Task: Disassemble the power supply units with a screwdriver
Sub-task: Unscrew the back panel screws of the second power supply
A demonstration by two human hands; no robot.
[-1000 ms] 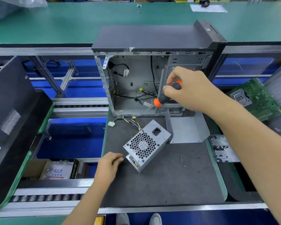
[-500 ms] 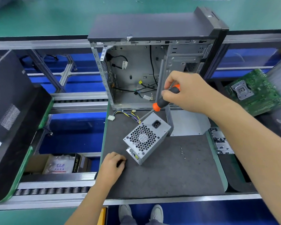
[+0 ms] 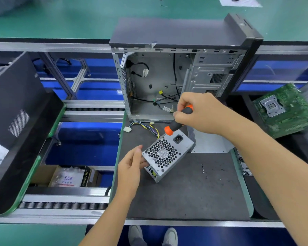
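The left hand, idle on the surface half a second earlier, is now reaching the power supply unit on the dark mat, fingers loosely apart; the right hand, grip clamped on the screwdriver, is lowering its tip to the unit's upper corner, so unscrewing is probably starting.

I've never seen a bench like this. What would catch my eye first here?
Probably the right hand gripping an orange-and-black screwdriver, its tip down at the top corner of a small metal power supply unit tilted on the dark mat. The left hand touches the unit's left side. Behind them stands an opened computer case with loose cables inside, and a green circuit board lies at the right.
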